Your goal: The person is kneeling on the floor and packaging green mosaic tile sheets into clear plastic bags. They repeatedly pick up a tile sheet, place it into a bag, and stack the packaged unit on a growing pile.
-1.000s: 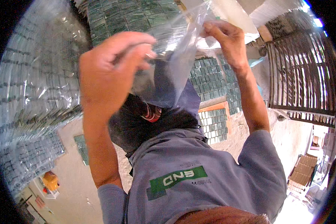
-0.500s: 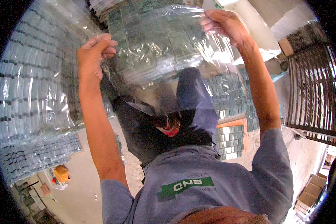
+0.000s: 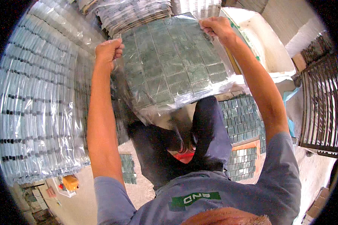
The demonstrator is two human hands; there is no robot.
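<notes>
In front of me lies a sheet of green square tiles (image 3: 169, 62), with clear plastic film (image 3: 157, 108) spread over it. My left hand (image 3: 109, 50) is closed in a pinch on the film at the far left corner of the sheet. At the far right corner my right hand (image 3: 218, 28) pinches the film too. The film's near edge hangs in shiny folds past the tiles, above my knees. What supports the sheet underneath is hidden.
Tall film-wrapped tile stacks (image 3: 45, 101) rise on the left. Behind the sheet stands a paper-layered stack (image 3: 133, 15). A white foam box (image 3: 268, 41) sits at the far right. More green tile sheets (image 3: 240, 116) lie right of my knees; a slatted wooden rack (image 3: 321, 108) stands beyond.
The plastic film, billowing loosely over the tiles and my lap before, now lies flatter and tighter on the tile sheet. Both hands keep their pinch on it.
</notes>
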